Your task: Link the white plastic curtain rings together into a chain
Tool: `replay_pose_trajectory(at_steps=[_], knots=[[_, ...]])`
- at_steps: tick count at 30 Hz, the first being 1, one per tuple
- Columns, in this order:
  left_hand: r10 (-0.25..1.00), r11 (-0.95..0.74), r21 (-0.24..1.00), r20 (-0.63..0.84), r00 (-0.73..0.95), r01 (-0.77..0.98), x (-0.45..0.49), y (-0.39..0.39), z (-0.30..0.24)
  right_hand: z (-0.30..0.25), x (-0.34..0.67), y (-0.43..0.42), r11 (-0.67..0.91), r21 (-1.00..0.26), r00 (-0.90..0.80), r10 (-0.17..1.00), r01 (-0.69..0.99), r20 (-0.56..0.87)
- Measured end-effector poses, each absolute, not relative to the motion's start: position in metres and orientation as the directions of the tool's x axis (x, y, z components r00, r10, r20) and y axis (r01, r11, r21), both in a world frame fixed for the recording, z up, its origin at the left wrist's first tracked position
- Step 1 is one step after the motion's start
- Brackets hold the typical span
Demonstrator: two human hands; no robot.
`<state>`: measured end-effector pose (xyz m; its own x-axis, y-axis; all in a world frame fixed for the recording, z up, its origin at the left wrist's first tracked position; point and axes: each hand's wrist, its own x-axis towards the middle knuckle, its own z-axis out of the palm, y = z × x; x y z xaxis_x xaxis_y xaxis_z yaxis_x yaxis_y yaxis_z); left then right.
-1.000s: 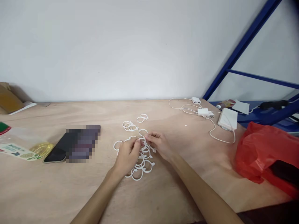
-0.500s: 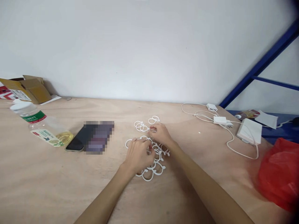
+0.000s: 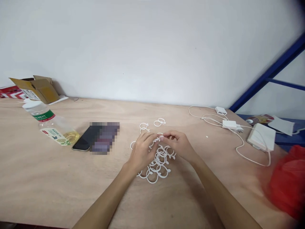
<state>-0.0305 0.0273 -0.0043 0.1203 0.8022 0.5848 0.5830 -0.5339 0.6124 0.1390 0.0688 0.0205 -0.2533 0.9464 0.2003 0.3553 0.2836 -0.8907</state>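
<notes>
Both hands meet above a loose pile of white plastic rings point(image 3: 162, 156) with small rounded tabs at their ends. My left hand point(image 3: 144, 149) is closed at the fingertips on a white plastic ring point(image 3: 158, 138). From the other side my right hand point(image 3: 179, 144) pinches the same ring, thumb and fingers together. Fingers cover much of the held ring. Beyond the hands lie a small group of rings point(image 3: 144, 128) and a pair of rings point(image 3: 159, 122), flat on the wooden table point(image 3: 100, 187).
To the left stand a tilted-looking bottle point(image 3: 51, 124) of yellowish liquid, a phone point(image 3: 87, 138) and an opened cardboard box point(image 3: 40, 89). White cables and a charger point(image 3: 229, 124), a white box-shaped device point(image 3: 260, 136) and a red plastic bag point(image 3: 289, 181) are on the right.
My right hand has come back from the far small group of rings toward my left hand. The two now meet at a ring, and that group shows fewer rings. The view has shifted slightly.
</notes>
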Motion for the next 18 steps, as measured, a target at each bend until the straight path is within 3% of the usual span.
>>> replay_pose_trajectory(at_steps=[2, 4, 8, 12, 18], knots=[[0.846, -0.503, 0.715, 0.522, 0.107, 0.485, -0.026, 0.025, -0.004, 0.023, 0.141, 0.060, 0.159, -0.966, -0.236, 0.966, 0.206, 0.109], [0.930, -0.362, 0.858, 0.362, 0.072, 0.364, -0.020, 0.022, -0.001, 0.020, 0.142, 0.054, 0.031, -0.999, -0.252, 0.967, 0.022, 0.025], [0.992, -0.061, 0.994, 0.049, 0.119, 0.093, -0.012, 0.017, 0.008, 0.009, 0.143, 0.050, -0.150, -0.953, -0.397, 0.917, -0.262, -0.035], [0.987, -0.004, 0.999, -0.001, 0.161, 0.032, -0.010, 0.015, 0.018, 0.009, 0.143, 0.045, -0.184, -0.917, -0.482, 0.876, -0.354, 0.011], [0.987, -0.016, 0.995, 0.000, 0.161, 0.098, -0.012, 0.013, 0.020, 0.014, 0.138, 0.042, -0.168, -0.909, -0.428, 0.904, -0.380, 0.012]])
